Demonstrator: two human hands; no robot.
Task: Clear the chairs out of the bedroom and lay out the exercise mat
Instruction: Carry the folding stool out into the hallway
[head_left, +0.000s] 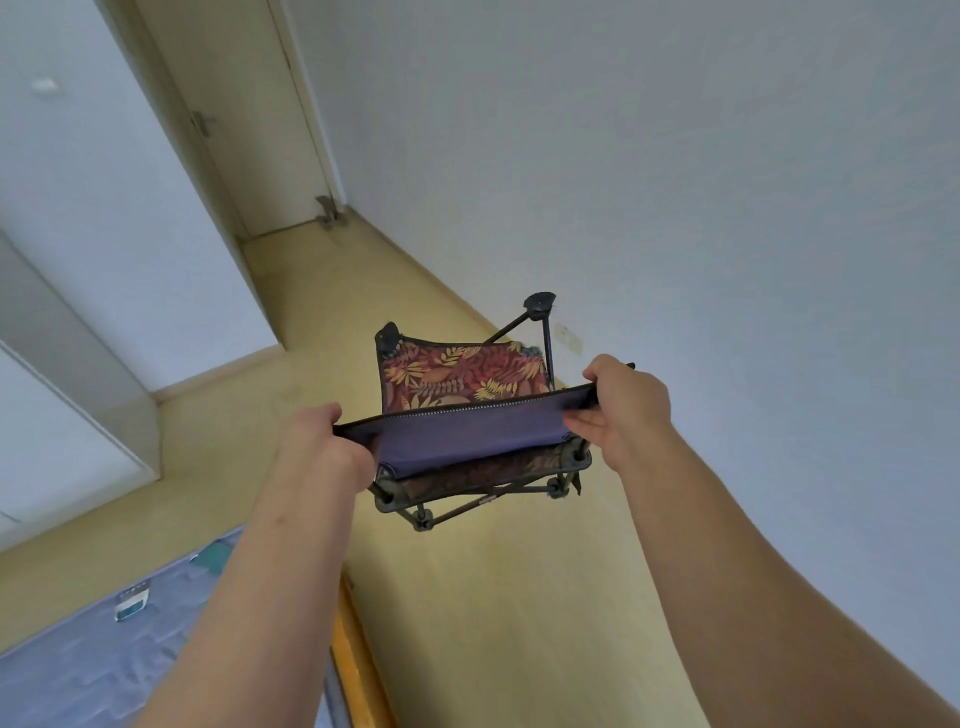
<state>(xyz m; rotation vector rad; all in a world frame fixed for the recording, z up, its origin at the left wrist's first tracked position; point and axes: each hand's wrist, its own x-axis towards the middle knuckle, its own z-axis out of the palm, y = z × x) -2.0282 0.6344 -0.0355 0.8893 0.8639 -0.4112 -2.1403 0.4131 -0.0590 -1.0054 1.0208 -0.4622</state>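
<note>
A small folding camp chair (467, 421) with a red leaf-print seat, a purple-blue backrest panel and a black frame hangs in the air in front of me. My left hand (324, 441) grips the left end of the backrest's top edge. My right hand (623, 405) grips its right end. The chair tilts, its black legs and feet pointing away toward the wall. No exercise mat is in view.
A bed with a grey-blue quilted cover (104, 660) and a wooden edge (353, 665) lies at the lower left. A white wardrobe (67, 415) stands on the left. A closed pale door (249, 119) with a floor stop is at the far end. A white wall (727, 208) runs along the right of the yellowish floor.
</note>
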